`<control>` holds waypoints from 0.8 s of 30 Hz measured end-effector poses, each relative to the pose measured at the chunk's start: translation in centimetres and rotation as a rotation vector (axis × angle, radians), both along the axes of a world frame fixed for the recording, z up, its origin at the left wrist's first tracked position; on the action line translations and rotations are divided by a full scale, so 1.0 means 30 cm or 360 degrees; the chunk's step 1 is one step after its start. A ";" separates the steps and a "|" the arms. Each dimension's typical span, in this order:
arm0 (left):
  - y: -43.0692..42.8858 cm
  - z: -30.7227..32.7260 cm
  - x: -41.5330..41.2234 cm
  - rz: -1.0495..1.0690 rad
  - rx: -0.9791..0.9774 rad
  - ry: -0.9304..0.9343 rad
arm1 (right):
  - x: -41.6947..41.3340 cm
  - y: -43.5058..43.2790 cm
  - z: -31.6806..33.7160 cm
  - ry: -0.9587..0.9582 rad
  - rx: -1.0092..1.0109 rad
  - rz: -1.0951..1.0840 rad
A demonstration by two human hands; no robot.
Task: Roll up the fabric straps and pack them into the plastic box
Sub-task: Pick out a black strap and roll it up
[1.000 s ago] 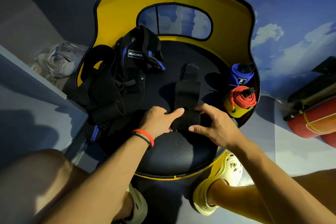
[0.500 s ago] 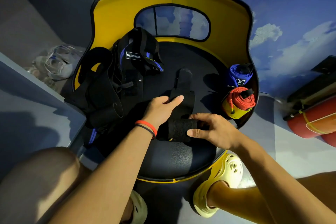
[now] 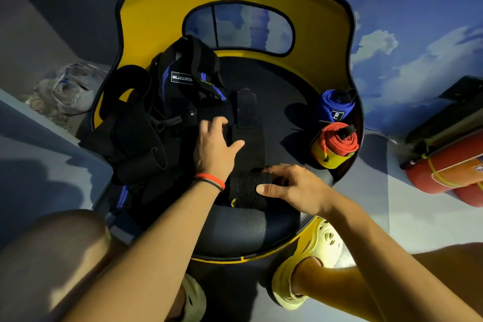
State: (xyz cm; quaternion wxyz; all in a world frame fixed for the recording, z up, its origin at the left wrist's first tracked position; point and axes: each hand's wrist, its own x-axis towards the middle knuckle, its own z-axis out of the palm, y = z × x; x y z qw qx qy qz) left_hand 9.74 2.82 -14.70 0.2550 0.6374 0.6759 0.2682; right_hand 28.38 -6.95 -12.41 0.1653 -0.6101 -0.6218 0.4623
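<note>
Our right hand [image 3: 295, 188] curls thumb and fingers round the rolled end of the black fabric strap [image 3: 251, 144], holding the roll on the black padded chair seat [image 3: 248, 230]. Our left hand [image 3: 214, 146] lies flat with its fingers spread, thumb on the strap's unrolled length just beyond the roll. Beyond our right fingers sit a rolled blue strap [image 3: 335, 104] and a rolled red-and-yellow strap [image 3: 337, 138].

A person's right hand [image 3: 295, 191] grips a half-rolled black strap [image 3: 248, 154] on a chair seat [image 3: 248, 232]; the left hand [image 3: 215, 148] presses its flat end.
</note>
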 end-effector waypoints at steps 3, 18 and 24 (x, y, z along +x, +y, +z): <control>0.012 0.051 -0.025 -0.0126 -0.0025 0.0066 | -0.010 0.011 0.000 -0.0065 -0.0012 -0.0020; -0.069 0.063 -0.036 -0.0627 -0.0620 -0.0216 | -0.105 -0.009 -0.017 -0.0338 0.0625 -0.0156; -0.064 0.033 -0.018 -0.0342 -0.0426 -0.0260 | -0.065 -0.023 -0.039 -0.0348 0.0725 0.0149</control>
